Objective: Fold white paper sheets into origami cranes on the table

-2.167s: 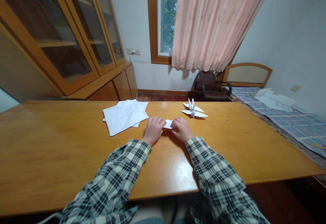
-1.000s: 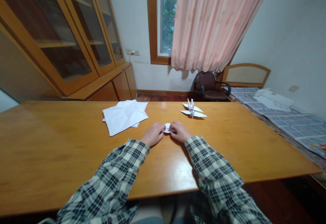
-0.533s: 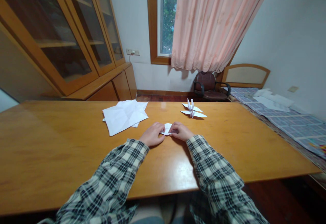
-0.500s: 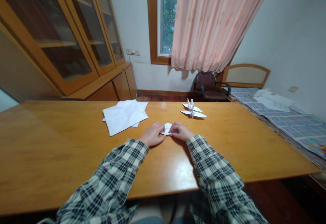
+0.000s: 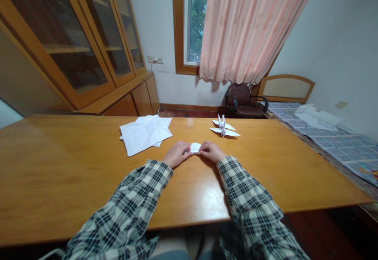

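Pinching small folded paper (image 5: pixel 195 147) with both hands, about midway along wooden bench (image 5: pixel 73 193). Clamped on its left end with left hand (image 5: pixel 177 153), on its right end with right hand (image 5: pixel 212 151). Hands close, not touching, bridged by the paper. In the gap: white middle portion only, with a thin crosswise line; ends hidden under fingers. Can't tell exact fold, nor whether resting on the bench or held just above.

Beyond left hand, off to the left: overlapping creased paper sheets (image 5: pixel 144 130), flat on the bench, well clear of fingers. Beyond right hand, slightly right: paper cranes (image 5: pixel 223 129), wings spread, near far edge, untouched. Wearing plaid sleeves (image 5: pixel 251 195) down to wrists. Past the bench: brown chair (image 5: pixel 239 96) below pink curtain (image 5: pixel 248 27).
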Action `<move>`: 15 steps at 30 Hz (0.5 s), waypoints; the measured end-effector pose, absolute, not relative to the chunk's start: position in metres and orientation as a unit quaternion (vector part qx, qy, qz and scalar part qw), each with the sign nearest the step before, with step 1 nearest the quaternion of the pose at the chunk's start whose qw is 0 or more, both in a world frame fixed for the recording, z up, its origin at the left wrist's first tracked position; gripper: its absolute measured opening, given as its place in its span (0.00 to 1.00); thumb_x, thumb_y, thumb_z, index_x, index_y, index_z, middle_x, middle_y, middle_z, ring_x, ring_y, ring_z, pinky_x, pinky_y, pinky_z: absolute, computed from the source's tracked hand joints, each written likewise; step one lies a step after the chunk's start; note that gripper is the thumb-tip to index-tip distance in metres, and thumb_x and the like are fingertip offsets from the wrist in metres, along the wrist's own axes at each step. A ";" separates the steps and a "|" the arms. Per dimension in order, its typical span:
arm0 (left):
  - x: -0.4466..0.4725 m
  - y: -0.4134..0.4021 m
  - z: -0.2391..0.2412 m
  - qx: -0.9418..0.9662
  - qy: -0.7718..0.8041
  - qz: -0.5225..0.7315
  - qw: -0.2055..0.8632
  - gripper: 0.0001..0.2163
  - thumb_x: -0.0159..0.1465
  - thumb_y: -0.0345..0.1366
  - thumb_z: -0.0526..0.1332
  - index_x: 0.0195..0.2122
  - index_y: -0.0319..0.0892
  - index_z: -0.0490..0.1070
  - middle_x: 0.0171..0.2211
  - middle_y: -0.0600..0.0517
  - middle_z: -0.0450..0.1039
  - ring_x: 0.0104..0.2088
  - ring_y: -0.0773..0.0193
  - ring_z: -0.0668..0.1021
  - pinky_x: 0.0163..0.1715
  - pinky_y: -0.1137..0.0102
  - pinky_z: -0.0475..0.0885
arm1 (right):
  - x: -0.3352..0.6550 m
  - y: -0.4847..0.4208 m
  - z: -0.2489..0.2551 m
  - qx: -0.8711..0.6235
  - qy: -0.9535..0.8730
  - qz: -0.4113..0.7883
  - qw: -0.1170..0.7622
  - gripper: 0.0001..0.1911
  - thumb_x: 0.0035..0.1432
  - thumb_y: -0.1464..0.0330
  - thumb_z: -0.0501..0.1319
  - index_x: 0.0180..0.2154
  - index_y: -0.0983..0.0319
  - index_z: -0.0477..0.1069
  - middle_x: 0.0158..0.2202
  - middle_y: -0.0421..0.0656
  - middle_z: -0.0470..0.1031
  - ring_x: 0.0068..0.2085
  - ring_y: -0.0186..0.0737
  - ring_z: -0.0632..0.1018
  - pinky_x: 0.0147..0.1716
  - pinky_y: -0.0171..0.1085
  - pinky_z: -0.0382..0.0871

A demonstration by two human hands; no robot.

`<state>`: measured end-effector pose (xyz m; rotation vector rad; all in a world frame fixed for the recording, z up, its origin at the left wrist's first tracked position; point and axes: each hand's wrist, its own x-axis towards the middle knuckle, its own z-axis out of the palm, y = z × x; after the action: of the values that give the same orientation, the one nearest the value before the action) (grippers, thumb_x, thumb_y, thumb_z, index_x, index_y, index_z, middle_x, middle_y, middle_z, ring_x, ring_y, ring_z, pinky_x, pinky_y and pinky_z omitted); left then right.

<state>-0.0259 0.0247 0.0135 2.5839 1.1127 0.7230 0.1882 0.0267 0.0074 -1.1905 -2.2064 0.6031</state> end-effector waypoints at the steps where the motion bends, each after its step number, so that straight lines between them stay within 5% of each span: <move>1: -0.026 0.025 0.013 0.883 0.382 0.248 0.118 0.10 0.61 0.42 0.56 0.33 0.41 0.70 0.37 0.48 0.73 0.42 0.58 0.71 0.43 0.65 0.65 | 0.188 0.027 0.007 -0.448 -0.821 0.222 0.278 0.03 0.51 0.71 0.63 0.27 0.63 0.76 0.31 0.42 0.71 0.33 0.35 0.72 0.37 0.34 0.65; 15: -0.019 0.022 0.012 0.866 0.419 0.255 0.096 0.08 0.62 0.39 0.56 0.31 0.41 0.69 0.33 0.49 0.73 0.39 0.60 0.71 0.39 0.67 0.65 | 0.187 0.027 0.002 -0.511 -0.797 0.174 0.270 0.06 0.51 0.69 0.63 0.24 0.64 0.72 0.26 0.39 0.66 0.28 0.32 0.67 0.30 0.32 0.60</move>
<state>-0.0186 0.0219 0.0117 2.5660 1.2402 0.7560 0.1867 0.0269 0.0023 -1.3773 -2.1480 0.4694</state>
